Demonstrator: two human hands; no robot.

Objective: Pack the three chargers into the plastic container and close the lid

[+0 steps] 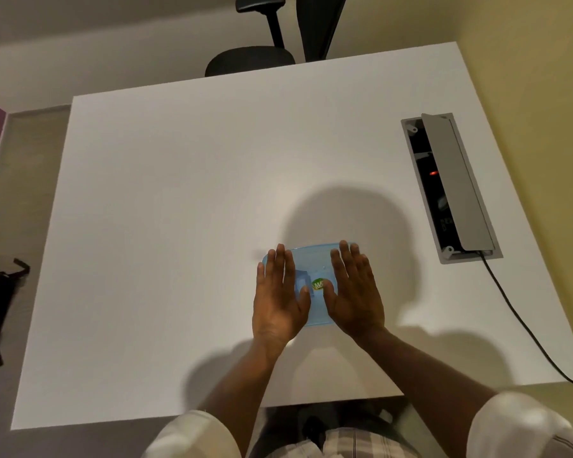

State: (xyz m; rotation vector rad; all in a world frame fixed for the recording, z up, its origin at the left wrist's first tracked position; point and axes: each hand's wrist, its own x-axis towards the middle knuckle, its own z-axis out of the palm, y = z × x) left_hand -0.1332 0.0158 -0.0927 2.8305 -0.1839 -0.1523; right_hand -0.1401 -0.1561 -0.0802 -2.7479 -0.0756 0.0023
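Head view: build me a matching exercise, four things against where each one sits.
Things:
1. blue lid
2. black cable
3. office chair
4. cable hatch

Places:
A. beyond the table's far edge
B. set into the table at right
C. under the left hand and right hand
D. trailing from the hatch off the near right edge

Pairs: 1-C, 2-D, 3-A, 4-B

Person seen from above. Both forearms are bare from the elbow down. Left hand (280, 292) and right hand (353, 289) carry no rings, watch or gloves that can be made out. Short white sleeves (196, 434) cover the upper arms on each side. A pale checked garment (361, 442), beige and grey, shows at the lap.
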